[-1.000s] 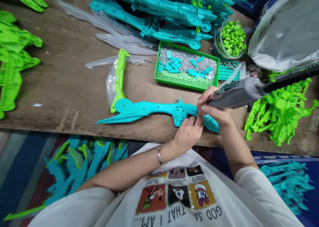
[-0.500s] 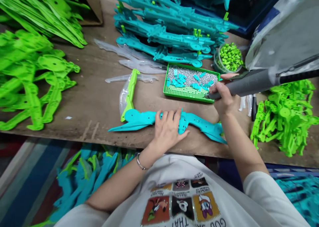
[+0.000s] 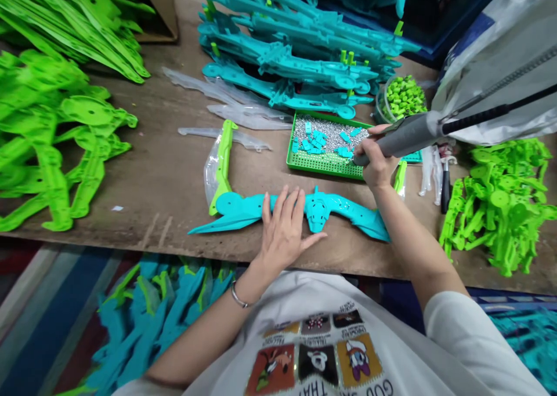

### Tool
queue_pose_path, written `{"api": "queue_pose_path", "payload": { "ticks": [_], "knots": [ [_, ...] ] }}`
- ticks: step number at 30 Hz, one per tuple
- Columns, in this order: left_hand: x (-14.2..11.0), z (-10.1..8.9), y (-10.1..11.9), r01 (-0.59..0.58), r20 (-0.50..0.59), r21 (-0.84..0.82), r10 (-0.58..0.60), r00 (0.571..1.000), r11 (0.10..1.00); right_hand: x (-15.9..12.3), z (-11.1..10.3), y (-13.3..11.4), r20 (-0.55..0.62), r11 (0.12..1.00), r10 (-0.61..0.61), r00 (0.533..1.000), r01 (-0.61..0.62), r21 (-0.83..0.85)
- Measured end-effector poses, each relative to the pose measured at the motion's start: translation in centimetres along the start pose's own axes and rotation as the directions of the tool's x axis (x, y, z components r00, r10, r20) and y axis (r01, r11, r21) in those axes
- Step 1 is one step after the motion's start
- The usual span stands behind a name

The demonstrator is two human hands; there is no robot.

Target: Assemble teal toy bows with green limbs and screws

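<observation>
A turquoise bow-shaped plastic toy part (image 3: 243, 206) lies along the table's near edge. My left hand (image 3: 281, 228) rests flat on it, left of its centre piece, fingers stretched and thumb spread. In my right hand (image 3: 378, 167) is a grey electric screwdriver (image 3: 411, 134), slanting down to the left. Its tip is over the perforated front of a green tray (image 3: 322, 165). That tray holds many small silver screws (image 3: 328, 130) and several little turquoise pieces (image 3: 315, 141). At the bow's left end stands a green arm with a clear plastic piece (image 3: 224, 161).
Stacked turquoise parts (image 3: 278, 54) fill the back. Green parts pile up at left (image 3: 87, 112) and right (image 3: 500, 193). Beside the tray are a tub of small green pieces (image 3: 404, 97) and a black-handled tool (image 3: 445, 187). Clear plastic strips (image 3: 243, 115) lie behind the bow.
My right hand and the screwdriver have shifted slightly left over the tray. My left hand has slid a little left on the bow, uncovering more of its centre piece.
</observation>
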State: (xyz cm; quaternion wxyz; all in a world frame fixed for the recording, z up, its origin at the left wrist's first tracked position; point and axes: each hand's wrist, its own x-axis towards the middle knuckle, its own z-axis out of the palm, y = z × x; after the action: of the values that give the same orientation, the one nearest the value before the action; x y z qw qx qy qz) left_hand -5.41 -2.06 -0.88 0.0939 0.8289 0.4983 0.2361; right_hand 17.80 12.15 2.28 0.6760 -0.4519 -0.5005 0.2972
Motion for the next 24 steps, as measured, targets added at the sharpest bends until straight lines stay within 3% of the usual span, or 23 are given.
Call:
{"api": "queue_pose_path", "payload": {
  "ticks": [5, 10, 15, 19, 24],
  "knots": [
    [-0.2, 1.0, -0.2, -0.006, -0.019, 0.012, 0.007, 1.000, 1.000, 0.4, 0.1, -0.5, 0.029, 1.000, 0.001, 1.000, -0.002, 0.009],
    [-0.4, 1.4, -0.5, -0.014, -0.047, 0.006, 0.015, 0.999, 1.000, -1.0, 1.1, -4.1, 0.033, 0.998, -0.014, 0.999, 0.012, 0.061],
    [-0.4, 1.4, -0.4, 0.009, -0.007, -0.025, -0.009, 1.000, 1.000, -5.2, 2.9, -7.5, 0.224, 0.980, 0.052, 0.973, -0.093, 0.175],
    [-0.4, 1.3, -0.3, 0.021, 0.004, -0.048, -0.021, 1.000, 0.999, -7.4, 3.8, -7.1, 0.315, 0.978, 0.115, 0.942, -0.163, 0.132],
    [-0.5, 1.4, -0.3, 0.027, 0.015, -0.063, -0.026, 1.000, 0.998, -7.9, 4.3, -5.5, 0.346, 0.973, 0.199, 0.917, -0.226, 0.040]
  ]
}}
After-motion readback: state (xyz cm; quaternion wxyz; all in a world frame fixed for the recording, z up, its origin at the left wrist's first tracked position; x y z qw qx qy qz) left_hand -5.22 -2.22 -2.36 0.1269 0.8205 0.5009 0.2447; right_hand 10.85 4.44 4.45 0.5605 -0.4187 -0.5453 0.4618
